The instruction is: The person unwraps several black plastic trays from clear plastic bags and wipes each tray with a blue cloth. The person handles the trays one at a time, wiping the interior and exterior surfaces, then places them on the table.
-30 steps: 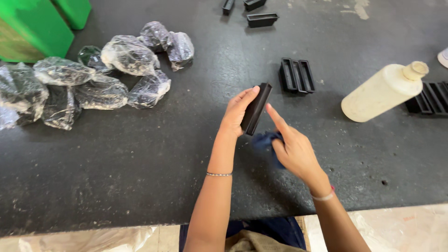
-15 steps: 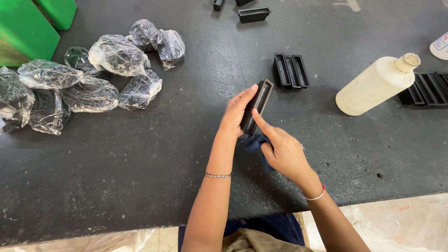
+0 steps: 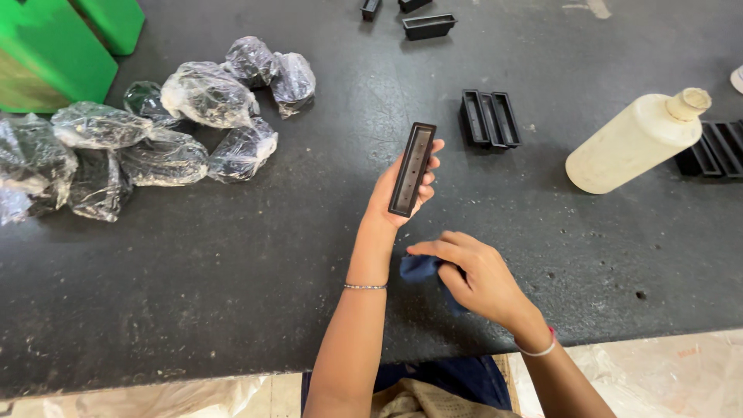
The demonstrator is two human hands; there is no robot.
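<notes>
Head view: left hand (image 3: 401,190), frame centre, fingers curled round a long black tray (image 3: 412,168), open face up, held above the dark table (image 3: 232,271). Right hand (image 3: 472,275), just below, fingers pinching a blue cloth (image 3: 420,268) against the tabletop. Upper left: plastic-wrapped bundles (image 3: 155,124), green bins (image 3: 54,46). Right: cream bottle (image 3: 636,139) lying on its side; black trays (image 3: 490,118) between it and the held tray

The long black tray (image 3: 412,168) looks like matt moulded plastic, the dark blue rag (image 3: 422,268) soft cloth, the tabletop (image 3: 232,255) rough, speckled black, the bags (image 3: 166,124) glossy, crinkled clear film, and the cream bottle (image 3: 635,141) dull plastic.
</notes>
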